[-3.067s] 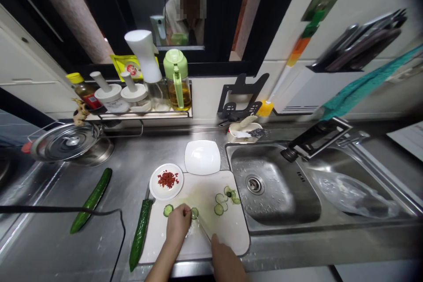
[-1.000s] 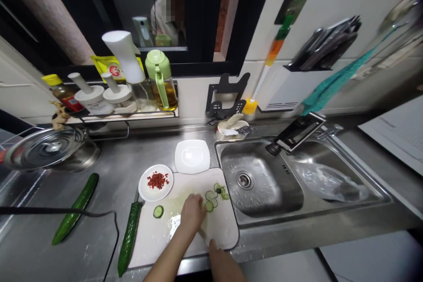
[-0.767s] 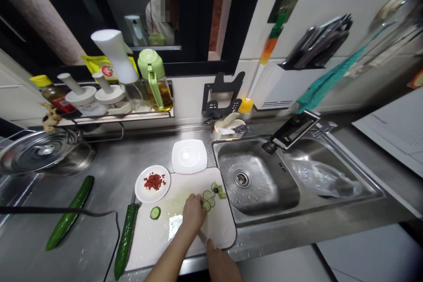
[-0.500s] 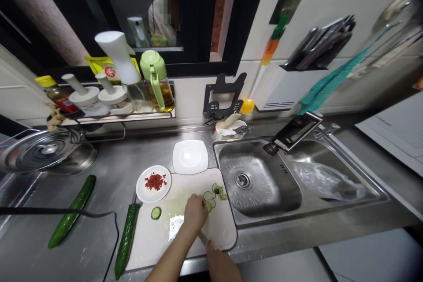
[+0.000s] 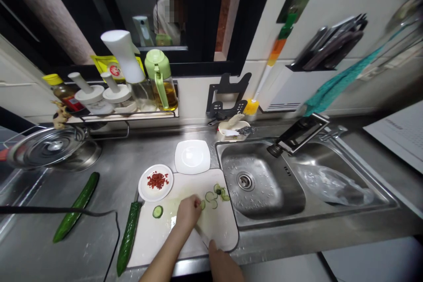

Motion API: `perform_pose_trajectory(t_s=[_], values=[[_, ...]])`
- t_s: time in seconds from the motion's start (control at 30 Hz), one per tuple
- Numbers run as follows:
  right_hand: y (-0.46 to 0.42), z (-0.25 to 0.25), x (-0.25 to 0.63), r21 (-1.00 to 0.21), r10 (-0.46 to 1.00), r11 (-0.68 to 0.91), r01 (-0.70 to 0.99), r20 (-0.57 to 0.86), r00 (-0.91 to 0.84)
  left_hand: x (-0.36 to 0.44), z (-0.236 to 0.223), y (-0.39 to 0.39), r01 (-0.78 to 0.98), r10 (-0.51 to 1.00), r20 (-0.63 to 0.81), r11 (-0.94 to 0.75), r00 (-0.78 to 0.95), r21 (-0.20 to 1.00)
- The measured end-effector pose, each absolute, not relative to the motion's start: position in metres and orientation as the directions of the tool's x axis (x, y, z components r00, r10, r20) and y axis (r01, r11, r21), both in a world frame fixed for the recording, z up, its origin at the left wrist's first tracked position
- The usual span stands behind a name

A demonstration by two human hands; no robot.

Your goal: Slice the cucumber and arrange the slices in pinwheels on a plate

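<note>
My left hand (image 5: pixel 188 212) is closed above the white cutting board (image 5: pixel 148 242), with a thin cucumber slice (image 5: pixel 202 205) at its fingertips. Low at the board's front edge, my right hand (image 5: pixel 218 257) grips a knife (image 5: pixel 202 236) whose blade points up and left under my left hand; the handle is mostly hidden. Several thin cucumber slices (image 5: pixel 211 197) lie at the board's right side. A thicker cucumber piece (image 5: pixel 157 211) rests to the left. One cucumber (image 5: pixel 128 240) lies along the board's left edge, and another cucumber (image 5: pixel 77 207) is farther left on the counter.
A round plate of red berries (image 5: pixel 145 190) and a white square plate (image 5: pixel 192 157) stand behind the board. To the right is a steel sink (image 5: pixel 264 185). A lidded pot (image 5: pixel 72 154) sits at the left. A black cable (image 5: pixel 82 212) crosses the left counter.
My left hand has drawn left, away from the slices on the right, with a slice at its fingertips. More of the knife blade shows. The view has shifted slightly.
</note>
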State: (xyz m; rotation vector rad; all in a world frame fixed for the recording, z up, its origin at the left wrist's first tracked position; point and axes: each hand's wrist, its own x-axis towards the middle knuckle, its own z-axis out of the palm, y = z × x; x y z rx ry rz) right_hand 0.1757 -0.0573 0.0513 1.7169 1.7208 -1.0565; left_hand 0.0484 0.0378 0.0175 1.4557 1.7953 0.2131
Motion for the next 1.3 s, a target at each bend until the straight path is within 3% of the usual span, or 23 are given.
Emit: perform_pose_trajectory(t_s=[0.27,0.47,0.77,0.97,1.3], values=[[-0.054,0.059,0.180,-0.190,0.593,-0.057,0.980,-0.796,-0.120,-0.003,0.014,0.018,0.675,0.922,-0.366,0.350,-0.126,0.650],[-0.051,0.071,0.186,-0.244,0.583,-0.019,0.969,-0.790,-0.188,-0.013,0.012,0.007,0.623,0.901,-0.406,0.409,-0.156,0.667],[-0.055,0.058,0.189,-0.217,0.591,-0.007,0.976,-0.788,-0.171,-0.010,0.010,-0.001,0.652,0.871,-0.397,0.483,-0.289,0.585],[-0.054,0.055,0.175,-0.230,0.682,0.038,0.972,-0.705,-0.194,-0.009,0.010,-0.001,0.651,0.868,-0.392,0.491,-0.305,0.579],[-0.049,0.056,0.159,-0.243,0.692,0.053,0.968,-0.690,-0.211,-0.008,0.012,-0.002,0.673,0.866,-0.389,0.493,-0.315,0.551]])
